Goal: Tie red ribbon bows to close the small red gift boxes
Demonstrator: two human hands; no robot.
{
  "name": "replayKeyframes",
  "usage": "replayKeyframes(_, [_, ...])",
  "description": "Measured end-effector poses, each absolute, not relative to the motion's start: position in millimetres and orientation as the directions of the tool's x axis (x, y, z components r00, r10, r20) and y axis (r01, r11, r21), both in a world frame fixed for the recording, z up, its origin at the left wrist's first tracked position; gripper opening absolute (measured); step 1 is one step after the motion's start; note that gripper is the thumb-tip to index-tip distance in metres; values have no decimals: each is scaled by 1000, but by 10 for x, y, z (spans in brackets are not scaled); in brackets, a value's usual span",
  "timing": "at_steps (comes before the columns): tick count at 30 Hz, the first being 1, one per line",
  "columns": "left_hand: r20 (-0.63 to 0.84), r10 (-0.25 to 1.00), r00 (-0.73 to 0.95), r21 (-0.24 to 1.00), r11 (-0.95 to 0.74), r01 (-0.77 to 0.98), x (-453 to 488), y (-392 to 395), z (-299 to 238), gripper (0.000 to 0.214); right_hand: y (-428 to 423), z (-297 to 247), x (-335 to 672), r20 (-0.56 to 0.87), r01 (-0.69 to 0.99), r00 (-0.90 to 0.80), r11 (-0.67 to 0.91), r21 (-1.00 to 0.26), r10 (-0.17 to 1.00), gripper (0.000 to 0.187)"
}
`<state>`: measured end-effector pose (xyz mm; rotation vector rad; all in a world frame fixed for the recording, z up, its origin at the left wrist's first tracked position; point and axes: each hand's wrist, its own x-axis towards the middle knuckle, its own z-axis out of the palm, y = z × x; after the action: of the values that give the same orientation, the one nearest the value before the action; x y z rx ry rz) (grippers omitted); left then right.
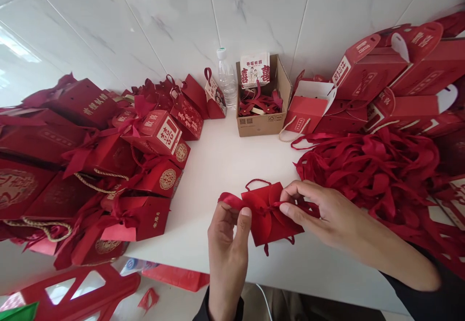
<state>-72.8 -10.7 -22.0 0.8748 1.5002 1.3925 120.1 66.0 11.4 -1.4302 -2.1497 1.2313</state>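
Note:
A small red gift box (271, 221) with petal-shaped flaps and a cord handle lies on the white table (225, 166) near its front edge. A red ribbon (228, 199) runs across the box's top. My left hand (227, 241) pinches the ribbon's left end between thumb and fingers. At the box's right side, my right hand (321, 212) pinches the ribbon's other end at the middle of the flaps.
Finished red gift boxes with bows (145, 166) are piled at the left. A heap of loose red ribbons (378, 166) lies at the right, with flat red cartons (392, 74) behind. A cardboard box (263, 113) and a water bottle (225, 76) stand at the back by the wall.

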Motion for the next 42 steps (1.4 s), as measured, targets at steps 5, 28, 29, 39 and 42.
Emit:
replayKeyframes(5, [-150, 949, -278, 989, 146, -34, -744, -110, -187, 27, 695, 116, 1132, -173, 579, -521, 198, -791, 836, 21])
replayKeyframes(28, [-133, 913, -386, 991, 129, -37, -737, -52, -198, 11, 696, 39, 1146, 267, 453, -576, 573, -682, 773, 17])
replayKeyframes(29, [-134, 912, -389, 991, 132, -33, -741, -57, -199, 11, 693, 38, 1146, 279, 448, -577, 584, -677, 767, 17])
replayKeyframes(39, [-134, 931, -340, 991, 135, -21, -718, -57, -163, 23, 651, 89, 1082, 118, 485, -585, 462, -743, 803, 11])
replayKeyframes(42, [-153, 932, -330, 988, 148, -39, -719, -52, -148, 25, 655, 70, 1064, 108, 493, -564, 439, -751, 819, 14])
